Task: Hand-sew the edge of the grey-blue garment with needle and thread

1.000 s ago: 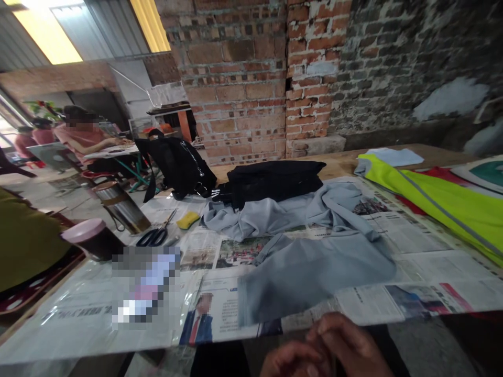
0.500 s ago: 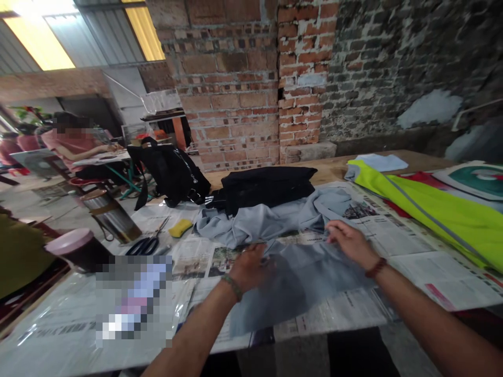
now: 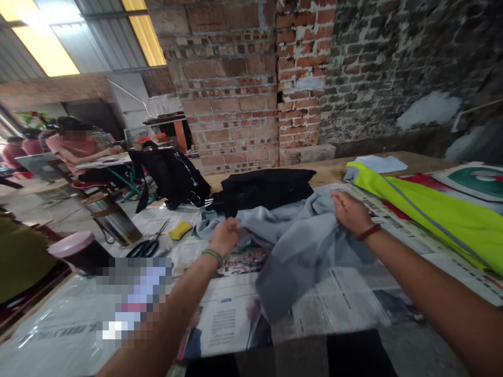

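A light grey-blue cloth (image 3: 302, 251) hangs and lies crumpled over the newspaper-covered table, its lower corner drooping toward the front edge. My left hand (image 3: 225, 235) is closed on a part of the cloth at its left side. At the cloth's upper right, my right hand (image 3: 351, 212) grips it with bent fingers. Just behind the cloth lies a folded black fabric piece (image 3: 267, 186). What kind of garment or panel the grey cloth is, I cannot make out.
To the left stand scissors (image 3: 147, 245), a yellow sponge (image 3: 180, 230), a steel flask (image 3: 112, 220) and a dark cup with a pink lid (image 3: 82, 251). A black backpack (image 3: 168, 178) sits behind. Neon-yellow fabric (image 3: 428, 209) and an iron (image 3: 473, 178) lie right. Several people sit working far left.
Both hands have moved away from me, the left also leftward. The grey cloth's near part, spread flatter before, is now lifted and bunched, baring newspaper at the front left.
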`<state>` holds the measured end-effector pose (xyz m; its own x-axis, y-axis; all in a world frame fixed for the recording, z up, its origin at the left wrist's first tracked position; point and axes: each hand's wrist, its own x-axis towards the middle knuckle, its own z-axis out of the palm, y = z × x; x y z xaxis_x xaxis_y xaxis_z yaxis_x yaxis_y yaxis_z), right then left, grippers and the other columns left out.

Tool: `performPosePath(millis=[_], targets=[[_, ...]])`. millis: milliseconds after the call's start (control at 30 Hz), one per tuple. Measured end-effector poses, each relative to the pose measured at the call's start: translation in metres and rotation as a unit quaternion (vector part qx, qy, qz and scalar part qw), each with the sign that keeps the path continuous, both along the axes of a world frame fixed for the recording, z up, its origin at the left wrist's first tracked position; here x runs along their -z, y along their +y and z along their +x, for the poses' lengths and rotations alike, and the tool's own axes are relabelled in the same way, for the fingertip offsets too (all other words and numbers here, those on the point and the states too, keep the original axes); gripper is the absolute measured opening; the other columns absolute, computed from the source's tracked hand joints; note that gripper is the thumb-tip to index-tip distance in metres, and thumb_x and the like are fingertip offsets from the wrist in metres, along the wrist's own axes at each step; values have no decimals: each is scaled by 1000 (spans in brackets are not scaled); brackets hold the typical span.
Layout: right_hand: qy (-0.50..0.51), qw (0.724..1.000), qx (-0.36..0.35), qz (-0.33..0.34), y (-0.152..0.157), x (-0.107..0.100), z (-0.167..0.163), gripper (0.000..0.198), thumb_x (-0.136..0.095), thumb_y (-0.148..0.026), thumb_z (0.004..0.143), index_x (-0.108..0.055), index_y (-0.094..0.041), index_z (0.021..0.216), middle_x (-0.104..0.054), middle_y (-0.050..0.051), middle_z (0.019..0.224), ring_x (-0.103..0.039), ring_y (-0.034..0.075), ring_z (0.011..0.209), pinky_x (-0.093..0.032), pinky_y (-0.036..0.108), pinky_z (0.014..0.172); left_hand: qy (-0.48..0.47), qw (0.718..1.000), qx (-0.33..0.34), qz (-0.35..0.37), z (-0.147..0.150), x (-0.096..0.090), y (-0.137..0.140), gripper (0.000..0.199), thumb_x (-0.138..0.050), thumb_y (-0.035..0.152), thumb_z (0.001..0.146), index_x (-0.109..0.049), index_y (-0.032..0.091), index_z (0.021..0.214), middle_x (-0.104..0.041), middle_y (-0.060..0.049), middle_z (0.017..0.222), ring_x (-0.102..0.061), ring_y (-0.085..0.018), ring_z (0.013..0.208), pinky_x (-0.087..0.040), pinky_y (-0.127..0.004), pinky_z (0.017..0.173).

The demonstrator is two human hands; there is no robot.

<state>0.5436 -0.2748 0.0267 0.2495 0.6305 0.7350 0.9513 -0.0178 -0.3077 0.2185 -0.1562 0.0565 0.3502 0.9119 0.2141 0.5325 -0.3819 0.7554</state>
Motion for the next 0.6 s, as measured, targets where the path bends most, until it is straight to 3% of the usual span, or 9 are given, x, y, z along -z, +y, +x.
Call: performPosePath(millis=[133, 233, 333, 467, 533, 600], targets=[[21, 993, 22, 117, -11, -60, 8, 25, -38, -27, 83, -58, -15, 92, -64, 9, 90, -59, 20, 84, -46, 32, 76, -59, 997, -21, 35, -19, -60, 22, 19, -57, 34, 65, -55, 16, 69, -48, 3, 56, -40, -8, 46, -33, -19, 43], [18, 992, 19, 126, -40, -61, -8, 27, -40, -29, 84, -58, -14, 97, -64, 9, 89, -60, 19, 83, -46, 32, 76, -60, 990, -15, 129, -44, -69, 11, 20, -55, 32, 67, -55, 16, 79, -53, 2, 66, -47, -10, 56, -39, -20, 51], [-19, 996, -10, 87, -79, -16, -27, 22, -41, -28, 84, -58, -17, 95, -63, 8, 91, -60, 18, 83, -47, 30, 75, 55, 970, -1, 237, -77, -32, -20, 13, -54, 28, 71, -56, 17, 78, -57, -1, 75, -51, -13, 63, -43, -24, 59], [-6, 996, -91, -23, -134, 61, -45, 19, -40, -23, 85, -54, -18, 98, -62, 5, 88, -60, 16, 80, -47, 25, 71, 155, 941, 92, 286, -124, 49, -64, 15, -44, 23, 81, -57, 19, 75, -61, -2, 79, -59, -15, 74, -47, -25, 66], [55, 995, -69, -44, -155, 81, -49, 19, -39, -24, 86, -53, -18, 98, -61, 3, 81, -59, 14, 74, -47, 24, 67, 172, 940, 78, 284, -141, 77, -81, 18, -41, 22, 83, -57, 20, 75, -62, -3, 84, -60, -14, 72, -49, -25, 66], [122, 991, -24, -40, -169, 84, -51, 19, -39, -26, 86, -52, -18, 98, -59, 1, 73, -58, 13, 69, -47, 23, 66, 158, 939, 36, 303, -148, 88, -95, 17, -42, 24, 84, -58, 20, 82, -61, -5, 93, -60, -16, 81, -49, -28, 72]])
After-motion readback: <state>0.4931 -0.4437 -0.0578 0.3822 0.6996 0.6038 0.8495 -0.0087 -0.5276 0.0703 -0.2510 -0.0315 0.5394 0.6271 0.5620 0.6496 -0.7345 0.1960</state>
